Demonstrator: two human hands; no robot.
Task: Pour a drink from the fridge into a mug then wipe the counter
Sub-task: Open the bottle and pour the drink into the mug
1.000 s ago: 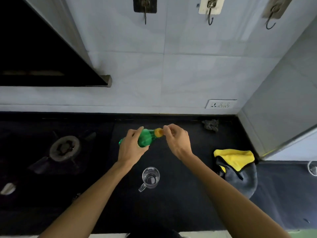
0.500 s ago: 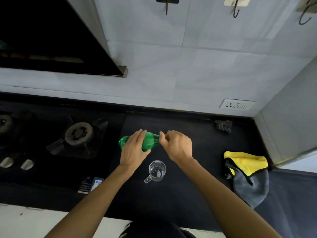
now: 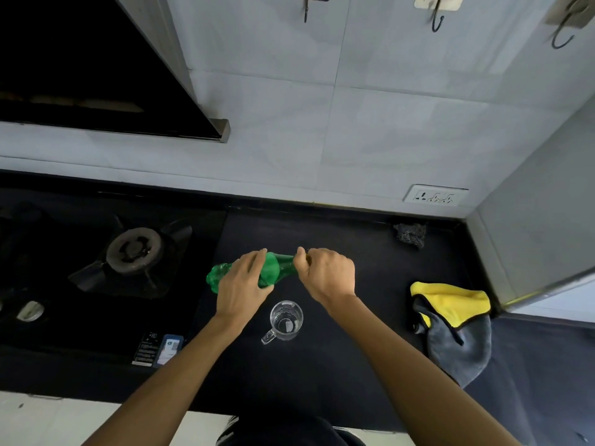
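Observation:
A green plastic bottle [image 3: 273,271] lies almost level in the air above the black counter [image 3: 338,365], neck pointing right. My left hand [image 3: 243,286] grips its body. My right hand [image 3: 326,273] is curled round the neck end and hides the cap. Just below the hands a clear glass mug [image 3: 285,320] stands upright on the counter, handle toward the lower left; it looks empty. A yellow and grey cloth [image 3: 454,323] lies crumpled on the counter to the right.
A gas hob with a burner [image 3: 133,249] fills the counter's left part, a sticker [image 3: 157,349] at its front edge. A dark scrubber [image 3: 410,233] lies by the back wall. A wall socket [image 3: 434,196] and hooks [image 3: 436,19] sit above. A grey panel [image 3: 531,220] bounds the right.
The view has shifted so more of the hob shows. My right hand has closed over the yellow cap, which was visible a second ago. Both hands stay over the mug.

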